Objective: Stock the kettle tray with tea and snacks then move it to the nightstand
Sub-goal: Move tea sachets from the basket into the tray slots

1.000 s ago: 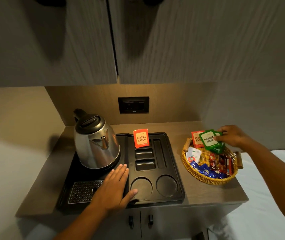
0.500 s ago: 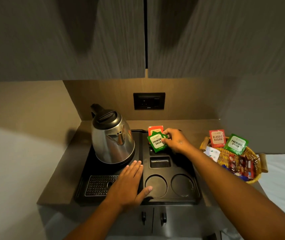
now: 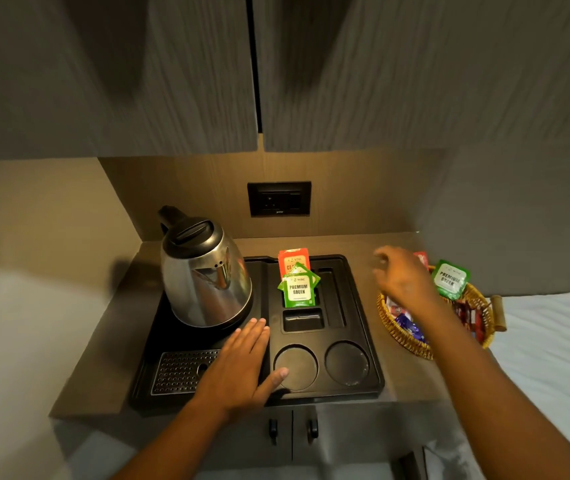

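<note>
A black kettle tray (image 3: 363, 344) lies on the brown counter with a steel kettle (image 3: 205, 271) on its left half. In a slot at the tray's back stand green tea sachets (image 3: 298, 289), and a red tea sachet (image 3: 293, 260) stands behind them. My left hand (image 3: 242, 365) rests flat on the tray, fingers spread, holding nothing. My right hand (image 3: 401, 278) hovers open over the left side of a wicker basket (image 3: 401, 336) that holds a green sachet (image 3: 449, 279) and several snack packets.
Grey cabinet doors (image 3: 172, 74) overhang the counter, close above. A wall socket (image 3: 279, 198) sits behind the tray. White bedding (image 3: 553, 358) lies to the right of the counter. Cabinet handles (image 3: 292, 429) show below the counter's front edge.
My right hand took green sachets from the basket, stood them in the tray slot in front of the red one, let go and moved back over the basket. The left hand stayed.
</note>
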{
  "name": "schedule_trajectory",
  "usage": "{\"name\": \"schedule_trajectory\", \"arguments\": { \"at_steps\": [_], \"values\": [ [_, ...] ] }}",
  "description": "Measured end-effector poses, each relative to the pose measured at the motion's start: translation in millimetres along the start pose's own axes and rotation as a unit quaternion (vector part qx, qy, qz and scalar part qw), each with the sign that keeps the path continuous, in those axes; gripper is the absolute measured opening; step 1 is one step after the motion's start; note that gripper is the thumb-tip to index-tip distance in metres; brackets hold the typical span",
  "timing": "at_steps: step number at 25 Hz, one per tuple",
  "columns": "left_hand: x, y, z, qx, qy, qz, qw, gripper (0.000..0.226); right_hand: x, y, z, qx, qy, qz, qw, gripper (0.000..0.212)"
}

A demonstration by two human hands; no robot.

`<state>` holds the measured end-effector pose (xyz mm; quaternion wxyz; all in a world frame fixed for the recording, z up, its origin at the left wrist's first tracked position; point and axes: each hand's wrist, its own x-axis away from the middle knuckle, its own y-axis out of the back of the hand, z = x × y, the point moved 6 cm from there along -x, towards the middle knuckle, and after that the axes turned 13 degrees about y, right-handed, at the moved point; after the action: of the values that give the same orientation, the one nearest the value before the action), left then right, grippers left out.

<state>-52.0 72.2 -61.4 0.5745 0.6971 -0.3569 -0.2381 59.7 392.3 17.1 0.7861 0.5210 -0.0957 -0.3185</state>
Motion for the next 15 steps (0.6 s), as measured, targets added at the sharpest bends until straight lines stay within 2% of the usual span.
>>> {"name": "schedule_trajectory", "arguments": {
  "at_steps": [1,3,5,8,11,15],
  "values": [
    [0.3,0.6,-1.1,-0.002,-0.001,0.002,1.000,0.093,7.5,10.2,-24.7,0.027,-0.041,0.021,0.999,0.041],
    [0.8,2.1,-2.2,-0.005,0.000,0.005,1.000,0.094,23.1,9.3,-57.4,0.059,-0.091,0.124,0.986,0.049],
    [1.7,3.8,-3.2,-0.006,0.001,0.011,1.000,0.095,33.8,-4.8,-66.1,0.017,-0.096,0.176,0.980,0.046],
    [2.6,5.2,-3.4,-0.001,0.003,0.012,1.000,0.096,34.0,-8.3,-62.0,-0.052,-0.077,0.135,0.986,0.016],
    [2.0,4.1,-2.8,-0.007,0.003,0.011,1.000,0.095,32.4,6.5,-55.9,-0.050,-0.062,0.129,0.989,0.014],
    [1.5,2.1,-0.3,-0.006,0.007,0.007,1.000,0.096,30.9,51.0,-43.5,0.007,-0.023,0.093,0.995,0.011]
  ]
}}
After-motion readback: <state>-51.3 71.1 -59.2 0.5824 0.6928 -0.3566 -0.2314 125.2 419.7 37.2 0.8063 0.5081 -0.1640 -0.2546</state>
